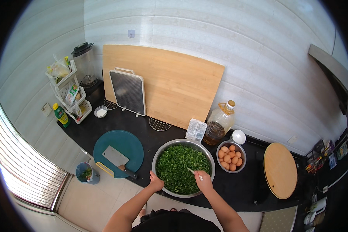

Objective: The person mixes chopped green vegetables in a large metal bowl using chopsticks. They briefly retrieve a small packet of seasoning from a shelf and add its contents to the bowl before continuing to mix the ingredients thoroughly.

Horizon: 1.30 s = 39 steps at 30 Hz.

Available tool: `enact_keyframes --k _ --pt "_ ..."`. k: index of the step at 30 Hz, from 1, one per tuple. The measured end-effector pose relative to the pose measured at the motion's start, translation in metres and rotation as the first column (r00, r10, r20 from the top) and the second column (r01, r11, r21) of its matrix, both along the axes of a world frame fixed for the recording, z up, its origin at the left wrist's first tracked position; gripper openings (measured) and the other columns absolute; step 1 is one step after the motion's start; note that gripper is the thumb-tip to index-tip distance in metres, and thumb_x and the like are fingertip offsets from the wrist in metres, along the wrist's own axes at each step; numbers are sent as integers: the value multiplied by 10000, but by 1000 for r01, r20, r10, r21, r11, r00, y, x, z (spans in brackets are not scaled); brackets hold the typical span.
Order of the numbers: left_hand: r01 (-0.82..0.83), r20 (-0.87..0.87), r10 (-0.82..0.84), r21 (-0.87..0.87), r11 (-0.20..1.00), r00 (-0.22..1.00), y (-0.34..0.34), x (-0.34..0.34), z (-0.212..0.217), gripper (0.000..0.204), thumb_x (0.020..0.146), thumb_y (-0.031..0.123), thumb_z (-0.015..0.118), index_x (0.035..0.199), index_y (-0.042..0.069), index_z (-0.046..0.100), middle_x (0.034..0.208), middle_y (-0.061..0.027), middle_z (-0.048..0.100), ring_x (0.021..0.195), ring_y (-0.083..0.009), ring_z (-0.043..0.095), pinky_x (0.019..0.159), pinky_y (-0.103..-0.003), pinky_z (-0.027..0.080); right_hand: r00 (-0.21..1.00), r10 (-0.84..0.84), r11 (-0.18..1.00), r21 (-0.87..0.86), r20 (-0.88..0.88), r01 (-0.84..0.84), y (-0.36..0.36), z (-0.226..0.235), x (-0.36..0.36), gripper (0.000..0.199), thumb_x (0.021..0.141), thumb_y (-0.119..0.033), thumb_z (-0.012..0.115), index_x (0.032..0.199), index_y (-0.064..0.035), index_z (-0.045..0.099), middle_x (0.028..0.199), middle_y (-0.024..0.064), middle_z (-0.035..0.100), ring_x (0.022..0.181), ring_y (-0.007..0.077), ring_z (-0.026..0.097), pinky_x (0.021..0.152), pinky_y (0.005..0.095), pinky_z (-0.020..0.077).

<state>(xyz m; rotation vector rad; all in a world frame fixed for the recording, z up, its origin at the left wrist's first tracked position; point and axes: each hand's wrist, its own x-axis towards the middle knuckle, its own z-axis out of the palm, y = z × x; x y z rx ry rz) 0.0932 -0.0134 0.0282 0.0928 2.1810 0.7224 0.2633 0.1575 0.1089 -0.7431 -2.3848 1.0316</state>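
Steel bowl of chopped greens at the counter's front edge, both hands on it.

Far left, a green bottle (60,115) and a white rack (69,92); then the round teal cutting board (118,153) with a cleaver (116,159) lying on it, just beside the bowl. Your left hand (156,181) sits on the near-left rim of the steel mixing bowl (183,167), fingers curled over the edge to steady it. The chopped greens (181,166) fill it nearly level: loose, soft, likely damp, easy to spill or bruise. Your right hand (203,180) is closed around a pale utensil (194,173) with its tip in the greens; I can't tell what kind. The bowl probably slides on the black countertop (243,185), so grip the rolled rim, not the wall. Right of it: a small bowl of eggs (230,156), fragile and close by, an oil jug (219,123), and a round wooden board (280,170).
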Motion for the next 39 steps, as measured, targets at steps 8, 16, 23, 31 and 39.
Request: enact_keyframes --k 8,16,23,31,39 --pt "26 -52 -27 -4 1000 998 -3 2 -16 1012 780 159 630 1433 130 -143 1473 -176 146 1185 -377 434 951 -446 405 959 -154 985 -114 -238 130 36 28 35 238 928 -124 495 855 53 636 761 93 631 664 137 607 603 258 471" --pt "31 -62 -31 2 1000 998 -2 1 -13 1009 781 178 619 1433 132 -149 1476 -168 146 1207 -363 407 970 -428 381 871 -363 832 -536 -331 143 66 -66 -42 230 912 -118 508 955 66 639 834 104 651 714 152 613 658 262 489" --pt "44 -55 -43 25 999 998 -5 -1 -22 1000 771 165 602 1424 98 -152 1449 -197 165 1207 -387 402 978 -431 379 967 158 948 -242 -200 -205 17 -8 6 215 916 -115 513 959 45 650 856 121 658 750 170 640 684 278 503" --pt "81 -85 -77 38 996 993 -7 -1 -18 1007 766 154 600 1411 58 -167 1433 -230 162 1192 -397 416 971 -424 388 834 -434 784 -599 -341 163 79 -45 -12 290 940 -194 500 941 68 623 788 105 650 658 156 631 627 250 517" --pt "56 -57 -56 -3 998 997 -2 -5 -64 995 777 147 605 1422 76 -150 1453 -197 143 1144 -380 449 932 -438 407 980 168 969 -166 -106 -184 24 -22 -22 211 908 -123 527 936 37 662 844 116 643 724 166 634 679 278 501"
